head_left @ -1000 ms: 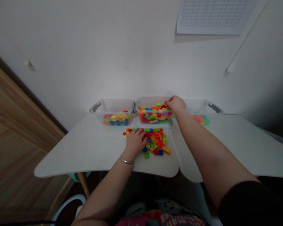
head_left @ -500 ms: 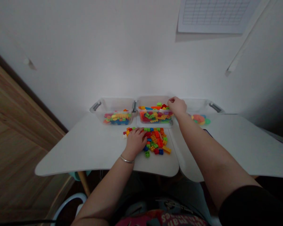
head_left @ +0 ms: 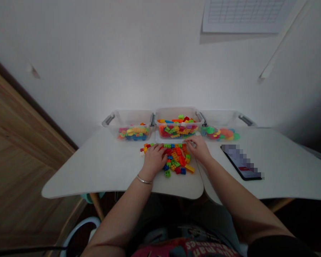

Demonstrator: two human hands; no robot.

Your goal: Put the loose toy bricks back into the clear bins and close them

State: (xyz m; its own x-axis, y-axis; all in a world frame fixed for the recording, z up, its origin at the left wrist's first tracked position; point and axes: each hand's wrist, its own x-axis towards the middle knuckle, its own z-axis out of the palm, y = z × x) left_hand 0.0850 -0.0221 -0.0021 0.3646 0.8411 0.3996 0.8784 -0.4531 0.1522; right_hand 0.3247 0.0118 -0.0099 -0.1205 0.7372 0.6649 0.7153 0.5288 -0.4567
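A heap of small coloured building bricks (head_left: 176, 160) lies on the white table (head_left: 104, 167) in front of me. My left hand (head_left: 154, 160) rests palm down on the heap's left side, fingers spread. My right hand (head_left: 199, 149) sits at the heap's right edge, fingers curled among the bricks; what they hold, if anything, is hidden. Behind the heap stand three clear plastic bins: the left bin (head_left: 128, 119), the middle bin (head_left: 176, 112) and the right bin (head_left: 224, 117). The left and middle bins hold mixed coloured bricks.
The right bin holds round green, orange and red pieces. A dark phone (head_left: 242, 162) lies on the table to the right of my right hand. A second white tabletop (head_left: 289, 160) adjoins on the right. A wooden panel (head_left: 18, 142) stands at the left, a white wall behind.
My right hand has come back from the middle bin's right rim down to the right edge of the brick heap. The phone, hidden before by my arm, now shows. My left hand stays put.
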